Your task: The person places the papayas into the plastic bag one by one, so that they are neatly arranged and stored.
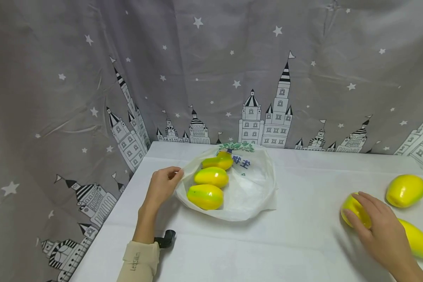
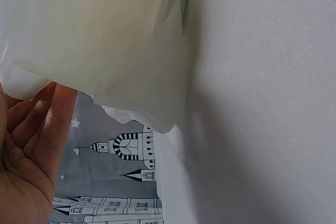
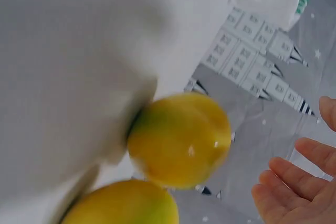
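A white plastic bag [image 1: 248, 192] with a printed green tree lies with its mouth spread. Three glossy yellow-green mangoes [image 1: 206, 197] sit in its left side. My left hand [image 1: 163, 184] pinches the bag's left rim between thumb and fingers; in the left wrist view the bag [image 2: 105, 40] hangs over the fingers. Far to the right, my right hand [image 1: 382, 231] hovers over a yellow mango [image 1: 349, 203], partly covering it. The right wrist view shows the right hand [image 3: 299, 187] with fingers spread, apart from the mango [image 3: 181, 140] there.
Two more yellow mangoes lie by the right hand: a rounded one [image 1: 406, 190] behind it and a longer one [image 1: 418, 239] beside it. A black device [image 1: 165, 239] is at the left wrist. A grey castle-print curtain [image 1: 204, 78] borders the white tabletop [image 1: 268, 250].
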Tool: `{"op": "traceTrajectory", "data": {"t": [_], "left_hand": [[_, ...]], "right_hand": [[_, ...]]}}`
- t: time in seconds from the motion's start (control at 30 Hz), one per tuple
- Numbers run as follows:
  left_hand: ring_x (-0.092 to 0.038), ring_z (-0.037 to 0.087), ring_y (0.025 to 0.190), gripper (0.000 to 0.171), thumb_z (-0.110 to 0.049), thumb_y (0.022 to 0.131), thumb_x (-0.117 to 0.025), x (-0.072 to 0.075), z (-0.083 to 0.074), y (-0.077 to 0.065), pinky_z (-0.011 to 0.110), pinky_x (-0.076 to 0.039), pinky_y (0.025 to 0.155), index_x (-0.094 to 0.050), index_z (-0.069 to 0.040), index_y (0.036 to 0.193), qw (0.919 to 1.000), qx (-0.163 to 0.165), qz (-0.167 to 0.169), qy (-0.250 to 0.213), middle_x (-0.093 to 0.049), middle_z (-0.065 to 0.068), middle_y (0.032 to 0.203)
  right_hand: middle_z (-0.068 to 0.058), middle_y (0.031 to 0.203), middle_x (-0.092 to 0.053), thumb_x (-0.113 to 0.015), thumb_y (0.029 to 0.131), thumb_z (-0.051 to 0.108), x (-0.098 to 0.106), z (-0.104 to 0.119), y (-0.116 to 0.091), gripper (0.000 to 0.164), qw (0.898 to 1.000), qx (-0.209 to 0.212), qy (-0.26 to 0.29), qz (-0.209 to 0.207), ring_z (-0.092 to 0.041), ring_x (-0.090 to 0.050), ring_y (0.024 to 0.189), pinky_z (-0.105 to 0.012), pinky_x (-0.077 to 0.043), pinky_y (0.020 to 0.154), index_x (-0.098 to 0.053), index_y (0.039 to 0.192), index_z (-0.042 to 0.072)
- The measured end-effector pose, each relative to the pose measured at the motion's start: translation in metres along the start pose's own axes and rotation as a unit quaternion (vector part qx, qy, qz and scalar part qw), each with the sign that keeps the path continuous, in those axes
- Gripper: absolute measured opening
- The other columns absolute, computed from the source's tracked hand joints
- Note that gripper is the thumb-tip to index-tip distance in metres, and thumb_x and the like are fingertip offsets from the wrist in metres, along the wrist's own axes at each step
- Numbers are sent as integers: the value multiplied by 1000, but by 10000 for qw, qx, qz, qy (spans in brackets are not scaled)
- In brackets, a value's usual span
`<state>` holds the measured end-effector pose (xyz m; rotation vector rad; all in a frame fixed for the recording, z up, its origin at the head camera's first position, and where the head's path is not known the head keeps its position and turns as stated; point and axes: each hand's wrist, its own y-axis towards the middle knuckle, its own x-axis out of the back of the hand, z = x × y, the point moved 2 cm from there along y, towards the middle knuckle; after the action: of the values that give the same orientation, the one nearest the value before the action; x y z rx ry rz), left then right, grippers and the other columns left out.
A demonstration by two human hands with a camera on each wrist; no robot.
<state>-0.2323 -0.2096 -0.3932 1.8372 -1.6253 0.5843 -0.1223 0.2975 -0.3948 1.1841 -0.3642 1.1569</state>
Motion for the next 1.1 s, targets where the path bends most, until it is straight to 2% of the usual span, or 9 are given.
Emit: {"op": "traceTrajectory", "data": {"t": [0.13, 0.23, 0.37, 0.53, 0.8, 1.1], "left_hand": [[-66, 30, 98, 32, -23, 100, -58, 0, 1, 0, 44, -55, 86, -69, 0, 120, 10000, -31, -25, -13, -70, 17, 111], [-66, 29, 97, 32, -23, 100, -59, 0, 2, 0, 44, -56, 85, -69, 0, 119, 10000, -44, -28, -20, -70, 17, 110], [-66, 29, 98, 32, -24, 100, -59, -2, 2, 1, 43, -56, 84, -69, 0, 120, 10000, -39, -5, -30, -70, 17, 112], [-66, 28, 97, 33, -24, 100, -59, -2, 3, 1, 41, -57, 83, -68, -1, 121, 10000, -15, 4, -8, -70, 17, 112], [-66, 29, 98, 33, -24, 100, -58, -1, 3, 0, 43, -56, 84, -69, -1, 120, 10000, -20, -3, 19, -70, 17, 112], [-66, 29, 96, 31, -23, 100, -59, 2, 6, -1, 43, -56, 85, -69, 0, 120, 10000, -6, -32, 21, -70, 17, 109]], "right_hand": [[-36, 128, -48, -64, 95, 19, 9, -12, 4, 43, 9994, -224, -245, 123, -56, -42, 114, -67, -24, 106, -54, 126, -9], [-41, 129, -44, -62, 97, 24, 17, -24, 8, 47, 9975, -413, -511, 269, -59, -38, 115, -68, -20, 108, -52, 125, -12], [-43, 137, -33, -56, 100, 34, 29, -44, 11, 60, 9864, -1050, -1112, 609, -62, -30, 123, -68, -14, 109, -44, 132, -14], [-41, 145, -25, -52, 102, 38, 39, -63, 14, 67, 9748, -1566, -1451, 644, -57, -20, 136, -67, -12, 110, -36, 138, -15], [-39, 151, -17, -46, 104, 38, 38, -95, 18, 67, 9737, -1815, -1292, 476, -50, -12, 142, -63, -8, 114, -30, 143, -14], [-42, 143, -25, -42, 106, 35, 39, -119, 36, 65, 9759, -1728, -1190, 606, -56, -20, 136, -65, -14, 112, -27, 142, -18]]}}
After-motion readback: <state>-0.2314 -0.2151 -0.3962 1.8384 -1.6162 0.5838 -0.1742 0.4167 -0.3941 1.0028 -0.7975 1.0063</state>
